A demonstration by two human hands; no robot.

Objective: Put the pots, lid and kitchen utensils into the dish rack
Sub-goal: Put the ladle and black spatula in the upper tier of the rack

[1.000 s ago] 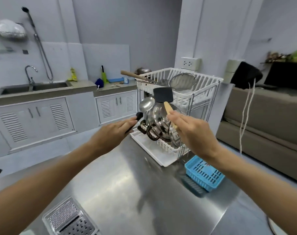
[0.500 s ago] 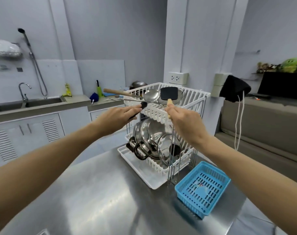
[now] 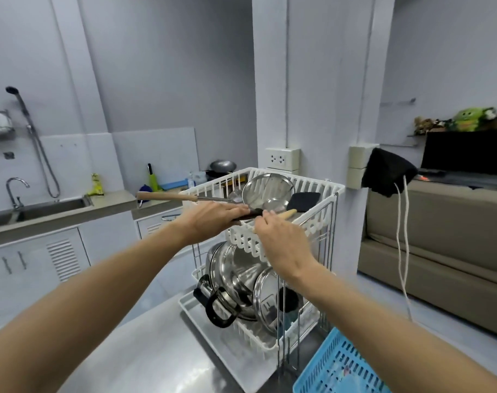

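A white two-tier dish rack (image 3: 321, 191) stands on the steel table. My left hand (image 3: 210, 219) grips the black handle of a steel ladle (image 3: 274, 204), whose bowl lies in the upper tier. My right hand (image 3: 281, 242) pinches the wooden handle of a black spatula (image 3: 302, 200), whose head rests on the tier's right rim. A mesh strainer (image 3: 267, 188) lies in the same tier with its wooden handle sticking out to the left. The lower tier holds steel pots (image 3: 236, 268) and a lid (image 3: 265, 296), all standing on edge.
A blue plastic basket (image 3: 341, 367) sits on the steel table (image 3: 128, 350) just right of the rack. A counter with a sink (image 3: 43, 207) runs along the left wall. A pillar with an outlet (image 3: 281, 158) stands behind the rack, and a sofa (image 3: 440, 251) is at the right.
Both hands rose from in front of the lower tier to the upper tier. The ladle and spatula went from upright to lying low across the upper tier.
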